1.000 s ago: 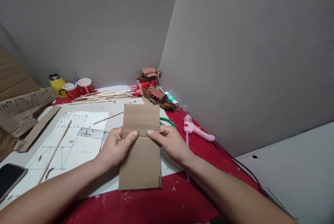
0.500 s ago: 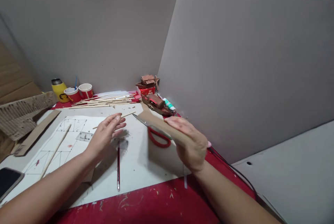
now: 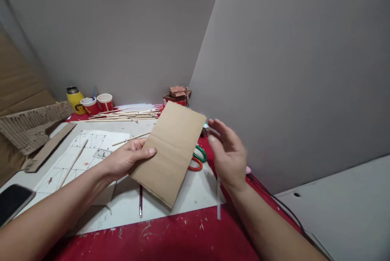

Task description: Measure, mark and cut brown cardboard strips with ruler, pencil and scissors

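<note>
My left hand (image 3: pixel 129 157) grips a flat brown piece of cardboard (image 3: pixel 173 151), thumb on its face and the other fingers beneath. The sheet is tilted over the white work surface. A thin wooden stick (image 3: pixel 131 139) shows just beyond this hand; whether the fingers also hold it, I cannot tell. Off the cardboard's right edge, my right hand (image 3: pixel 230 155) is open, with curved fingers and nothing in them. Scissors with green and orange handles (image 3: pixel 199 153) stick out from behind the cardboard, their blades hidden. Below it lies a dark red pencil (image 3: pixel 140 202), partly covered.
Paper with drawn truss lines (image 3: pixel 88 143) lies left, near a phone (image 3: pixel 15 202) and a cardboard strip (image 3: pixel 51 147). Wooden sticks (image 3: pixel 128 115), paper cups (image 3: pixel 105 100), a yellow bottle (image 3: pixel 75 100) and a model boat (image 3: pixel 177 93) stand at the back by grey walls.
The cardboard has passed from my right hand to my left and turned flat toward me. My right hand has let go. The scissors now lie behind the cardboard.
</note>
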A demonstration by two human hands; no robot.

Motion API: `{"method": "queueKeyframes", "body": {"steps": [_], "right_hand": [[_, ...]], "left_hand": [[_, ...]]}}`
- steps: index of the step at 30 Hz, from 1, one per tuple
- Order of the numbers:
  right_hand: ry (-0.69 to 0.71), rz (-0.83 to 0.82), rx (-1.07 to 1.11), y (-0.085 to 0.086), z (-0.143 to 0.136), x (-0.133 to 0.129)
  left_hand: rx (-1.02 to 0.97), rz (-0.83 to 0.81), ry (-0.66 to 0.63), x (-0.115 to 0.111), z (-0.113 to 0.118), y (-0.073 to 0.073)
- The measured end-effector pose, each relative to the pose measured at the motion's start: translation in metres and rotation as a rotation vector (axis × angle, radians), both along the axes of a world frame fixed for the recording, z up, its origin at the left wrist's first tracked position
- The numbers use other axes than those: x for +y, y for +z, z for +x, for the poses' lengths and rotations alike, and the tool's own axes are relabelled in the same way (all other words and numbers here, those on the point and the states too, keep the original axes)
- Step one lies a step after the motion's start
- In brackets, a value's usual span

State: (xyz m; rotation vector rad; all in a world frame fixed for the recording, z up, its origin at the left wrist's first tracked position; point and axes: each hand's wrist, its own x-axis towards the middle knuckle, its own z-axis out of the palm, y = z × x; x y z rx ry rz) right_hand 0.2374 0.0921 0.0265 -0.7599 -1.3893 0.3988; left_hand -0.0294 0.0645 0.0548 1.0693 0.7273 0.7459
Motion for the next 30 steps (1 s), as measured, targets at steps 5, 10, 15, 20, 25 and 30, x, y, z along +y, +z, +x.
{"method": "queueKeyframes", "body": {"steps": [5,10,15,20,25,30], "right_hand": [[0.478,-0.702,0.410,0.006,-0.005,0.001],[0.446,-0.862,0.486,0.008,-0.012,-0.006],[0.298,-0.686,0.639,0.016,0.005,0.008],[0.106,-0.409,0.696,0.020,0.007,0.007],[0.104,-0.367,0.627,0.021,0.000,-0.005],[0.181,-0.427,0.573,0.023,-0.001,-0.007]], "left_hand": [[0.109,0.078,-0.092,-0.003,0.001,-0.005],[0.311,0.186,-0.100,-0.006,0.010,-0.007],[0.648,0.286,0.021,0.006,0.003,-0.004],[1.158,0.475,0.116,0.017,-0.008,-0.016],[1.485,0.548,0.003,0.013,-0.003,-0.025],[1.582,0.577,-0.099,0.012,0.000,-0.023]]}}
